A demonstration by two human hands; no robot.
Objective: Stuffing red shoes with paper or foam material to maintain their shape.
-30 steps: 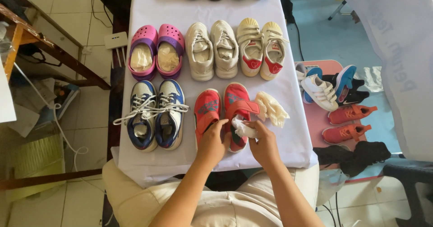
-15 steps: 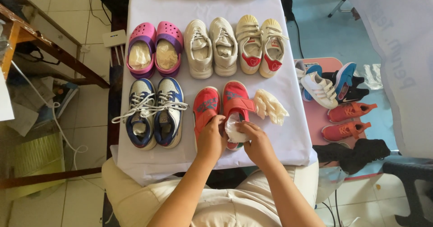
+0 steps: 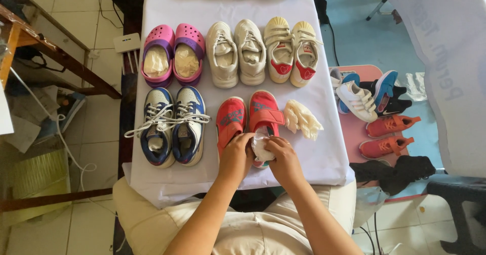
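The wad of crumpled white paper [image 3: 261,146], loose at the heel of the right-hand red strap sneaker [image 3: 264,119] a second ago, is now sinking deeper into its opening, with both hands closing tighter over it: left hand [image 3: 236,156], right hand [image 3: 283,159].

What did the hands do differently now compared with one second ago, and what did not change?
Both hands, left hand and right hand, stayed on the right red shoe, and the white paper wad they press has gone a little deeper into its opening. The loose paper beside it and the other pairs on the white cloth kept their places.
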